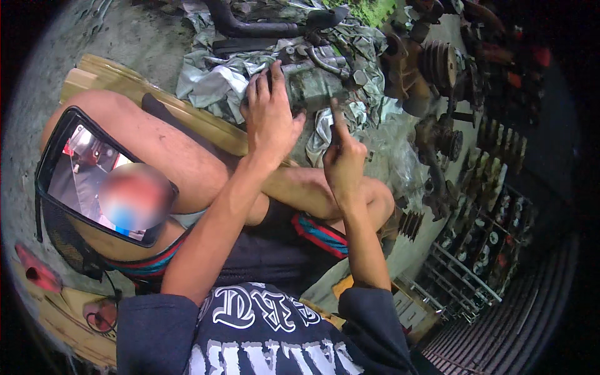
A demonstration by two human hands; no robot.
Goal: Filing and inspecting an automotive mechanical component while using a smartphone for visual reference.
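Observation:
A greasy, dark metal housing (314, 86) with a curved pipe on top rests among crumpled grey rags (209, 87). My left hand (270, 115) grips the housing's left end, fingers curved over it. My right hand (344, 153) is just below the housing's right part, its index finger stretched up against it and the other fingers curled; whether these hold anything is hidden. A phone (84, 169) in a black frame lies over my left leg, its screen lit and partly blurred.
A bent dark pipe (262, 25) lies above the rags. Rusty metal parts (431, 69) and racks of small parts (481, 237) line the right, beside a metal grating (500, 319). A wooden board (156, 103) crosses behind my legs. A pink object (37, 265) sits at lower left.

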